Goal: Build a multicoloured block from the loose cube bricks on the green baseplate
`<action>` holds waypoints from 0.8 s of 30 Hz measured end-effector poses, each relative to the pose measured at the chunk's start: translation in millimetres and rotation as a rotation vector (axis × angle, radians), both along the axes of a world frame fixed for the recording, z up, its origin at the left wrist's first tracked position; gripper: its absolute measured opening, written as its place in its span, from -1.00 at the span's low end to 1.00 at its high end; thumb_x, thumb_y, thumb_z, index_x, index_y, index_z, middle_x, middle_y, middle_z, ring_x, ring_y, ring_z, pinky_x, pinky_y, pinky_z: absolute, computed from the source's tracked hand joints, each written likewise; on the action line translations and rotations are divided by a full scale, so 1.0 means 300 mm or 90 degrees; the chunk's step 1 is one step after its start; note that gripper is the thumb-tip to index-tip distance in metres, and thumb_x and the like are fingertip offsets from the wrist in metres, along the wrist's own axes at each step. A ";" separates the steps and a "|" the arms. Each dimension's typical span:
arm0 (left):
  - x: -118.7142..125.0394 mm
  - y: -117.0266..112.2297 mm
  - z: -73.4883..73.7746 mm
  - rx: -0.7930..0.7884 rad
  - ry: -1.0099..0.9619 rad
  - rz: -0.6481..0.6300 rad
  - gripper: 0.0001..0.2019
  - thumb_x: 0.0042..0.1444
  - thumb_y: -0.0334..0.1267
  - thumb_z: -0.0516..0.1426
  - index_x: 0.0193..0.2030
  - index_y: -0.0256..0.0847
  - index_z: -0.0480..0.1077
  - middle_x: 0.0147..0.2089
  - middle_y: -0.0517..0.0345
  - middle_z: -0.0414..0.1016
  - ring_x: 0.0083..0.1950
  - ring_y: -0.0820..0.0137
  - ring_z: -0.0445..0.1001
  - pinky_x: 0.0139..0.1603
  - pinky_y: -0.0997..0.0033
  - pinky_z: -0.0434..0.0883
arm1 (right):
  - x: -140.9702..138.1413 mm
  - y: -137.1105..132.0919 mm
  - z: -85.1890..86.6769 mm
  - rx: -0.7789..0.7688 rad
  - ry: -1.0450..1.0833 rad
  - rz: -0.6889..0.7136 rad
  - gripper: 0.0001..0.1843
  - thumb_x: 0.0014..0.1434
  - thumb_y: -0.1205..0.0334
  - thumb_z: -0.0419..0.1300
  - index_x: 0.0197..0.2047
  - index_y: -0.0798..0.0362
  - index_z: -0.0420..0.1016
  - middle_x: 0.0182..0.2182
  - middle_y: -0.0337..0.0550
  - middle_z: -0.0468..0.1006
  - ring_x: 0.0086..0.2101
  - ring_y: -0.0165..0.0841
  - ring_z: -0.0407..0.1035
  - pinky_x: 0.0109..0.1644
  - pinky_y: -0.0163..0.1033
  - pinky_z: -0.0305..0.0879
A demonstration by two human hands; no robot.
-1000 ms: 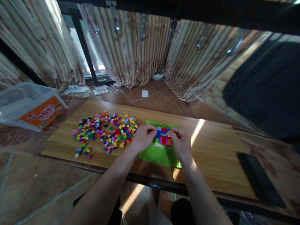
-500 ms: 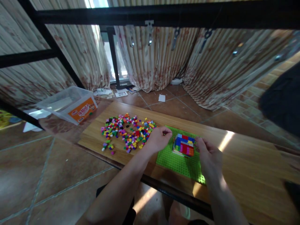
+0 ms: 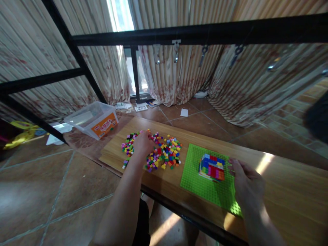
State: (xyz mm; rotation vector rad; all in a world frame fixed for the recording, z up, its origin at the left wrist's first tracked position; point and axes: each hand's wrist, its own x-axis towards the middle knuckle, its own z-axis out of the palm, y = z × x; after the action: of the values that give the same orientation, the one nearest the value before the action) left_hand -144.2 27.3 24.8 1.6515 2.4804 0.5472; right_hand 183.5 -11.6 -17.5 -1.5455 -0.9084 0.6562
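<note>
My left hand (image 3: 144,145) is over the pile of small coloured building bricks (image 3: 166,150), with thumb and fingers apart among the bricks; its fingertips are partly hidden. On the green baseplate (image 3: 192,174) stands a low rectangular block built of bricks (image 3: 212,167), its top a mix of red, blue, yellow, orange and white. My right hand (image 3: 247,179) is at the plate's right edge, just right of the built block and apart from it. Its fingers are curled together, and whatever may be between them is too small to make out.
The baseplate and pile lie on a long wooden bench top (image 3: 289,191). A clear plastic bin (image 3: 89,119) with an orange label stands beyond its left end. A black metal rail (image 3: 194,36) with hanging clips crosses in front of the curtains (image 3: 169,75). Papers lie on the tiled floor.
My left hand has moved left from beside the baseplate to over the brick pile. My right hand stays by the plate's right edge. The view has shifted left and up.
</note>
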 end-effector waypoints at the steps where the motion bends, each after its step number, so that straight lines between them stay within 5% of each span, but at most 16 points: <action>1: -0.015 -0.004 -0.004 -0.016 0.023 0.005 -0.71 0.06 -0.41 0.06 -0.12 -0.22 0.52 -0.10 -0.07 0.59 -0.03 0.18 0.53 -0.02 0.28 0.41 | -0.003 -0.001 0.004 0.001 0.001 0.002 -0.64 0.04 -0.03 0.30 -0.26 0.09 0.62 -0.44 -0.18 0.57 -0.40 -0.36 0.41 -0.36 -0.29 0.31; 9: -0.028 0.001 -0.046 -0.082 0.080 -0.001 -0.74 0.05 -0.42 0.04 -0.22 -0.27 0.54 -0.09 -0.17 0.57 0.04 0.10 0.51 0.01 0.23 0.41 | -0.016 0.002 0.007 -0.014 -0.008 0.006 -0.66 0.00 0.00 0.32 -0.23 0.07 0.63 -0.36 -0.13 0.62 -0.31 -0.29 0.46 -0.20 -0.19 0.37; 15: -0.017 0.002 -0.016 -0.032 0.040 -0.032 -0.80 0.06 -0.36 0.07 -0.24 -0.27 0.51 -0.12 -0.17 0.57 0.02 0.08 0.50 0.01 0.19 0.40 | -0.023 0.005 0.014 0.051 0.031 0.028 -0.69 0.02 0.02 0.31 -0.26 0.09 0.61 -0.40 -0.15 0.61 -0.37 -0.33 0.46 -0.27 -0.22 0.39; 19: 0.062 0.012 0.002 0.086 -0.180 -0.155 -0.83 0.09 -0.33 0.08 -0.26 -0.25 0.50 -0.25 -0.03 0.58 -0.15 0.22 0.52 -0.06 0.22 0.42 | -0.031 0.008 0.023 0.084 0.047 0.021 -0.71 0.04 0.04 0.30 -0.28 0.10 0.61 -0.41 -0.15 0.61 -0.38 -0.35 0.45 -0.27 -0.23 0.38; 24: 0.278 -0.021 -0.014 0.121 -0.557 -0.394 -0.86 0.10 -0.30 0.11 -0.25 -0.23 0.49 -0.30 0.09 0.57 -0.29 0.39 0.49 -0.24 0.41 0.42 | -0.048 -0.001 0.045 0.115 0.023 0.039 -0.73 0.09 0.05 0.27 -0.28 0.08 0.61 -0.38 -0.13 0.62 -0.34 -0.34 0.47 -0.21 -0.19 0.39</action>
State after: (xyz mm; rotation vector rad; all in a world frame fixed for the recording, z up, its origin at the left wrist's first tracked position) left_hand -60.8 20.9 20.7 1.6146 1.2688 1.1131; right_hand 168.9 -12.0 -4.0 -1.3463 -0.9643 0.6267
